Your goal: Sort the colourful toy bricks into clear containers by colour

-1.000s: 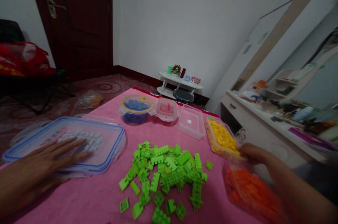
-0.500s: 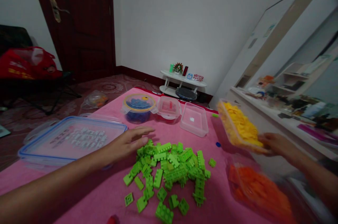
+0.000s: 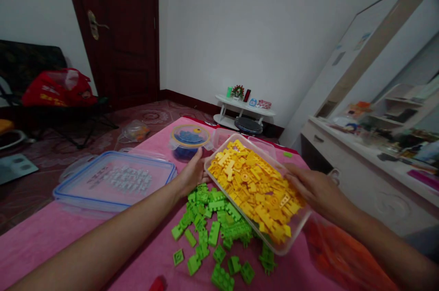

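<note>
A clear plastic box of yellow bricks (image 3: 255,190) hangs tilted above a heap of green bricks (image 3: 219,231) on the pink table cover (image 3: 51,245). My left hand (image 3: 192,174) grips the box's left end. My right hand (image 3: 317,190) grips its right side. The box hides the right part of the green heap.
A flat lidded box of white bricks (image 3: 116,181) lies to the left. A round tub of blue bricks (image 3: 190,139) stands behind, with other clear boxes partly hidden. A container of orange bricks (image 3: 339,259) sits at the right edge. A white dresser (image 3: 363,181) stands on the right.
My right hand lifted the yellow-brick box from the table's right side and brought it over the green heap. My left hand left the white-brick box and took the yellow box's left end.
</note>
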